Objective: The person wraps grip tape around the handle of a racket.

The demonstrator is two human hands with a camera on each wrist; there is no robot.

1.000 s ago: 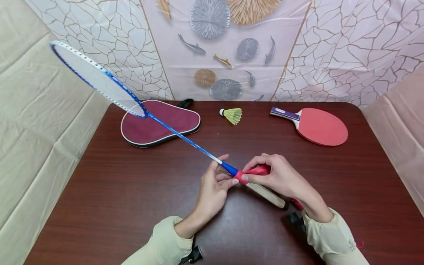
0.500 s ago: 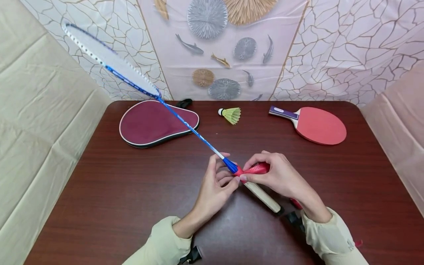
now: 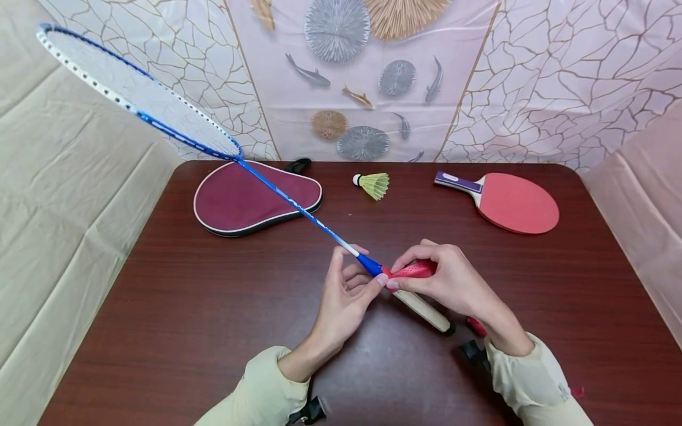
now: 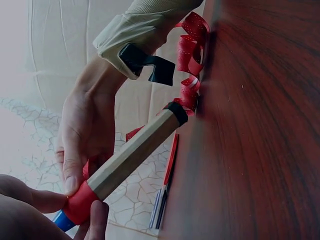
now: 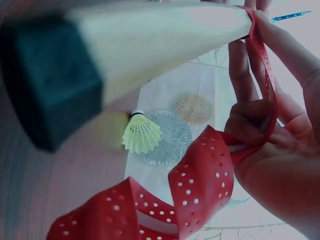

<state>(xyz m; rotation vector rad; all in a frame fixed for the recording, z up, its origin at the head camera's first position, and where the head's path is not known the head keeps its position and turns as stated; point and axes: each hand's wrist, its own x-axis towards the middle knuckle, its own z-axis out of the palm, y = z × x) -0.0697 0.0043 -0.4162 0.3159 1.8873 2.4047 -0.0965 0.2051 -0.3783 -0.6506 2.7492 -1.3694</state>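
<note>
A badminton racket (image 3: 298, 207) with a blue shaft slants from upper left down to the middle of the head view. Its bare wooden handle (image 3: 423, 310) ends in a black cap. Red perforated grip tape (image 3: 418, 270) is wound round the top of the handle, just below the blue cone. My left hand (image 3: 338, 310) holds the racket there, thumb on the red band. My right hand (image 3: 455, 281) pinches the tape at the band. In the right wrist view the loose grip tape (image 5: 202, 175) runs through the right fingers and hangs in curls.
On the brown table (image 3: 213, 319) lie a maroon paddle case (image 3: 250, 201) at back left, a yellow shuttlecock (image 3: 373, 185) at back middle and a red table tennis bat (image 3: 517, 204) at back right. A patterned cloth (image 3: 362, 89) hangs behind.
The racket has turned about its shaft, and its head has swung up and left since one second ago. The left thumb has shifted on the red band. The right hand has barely moved.
</note>
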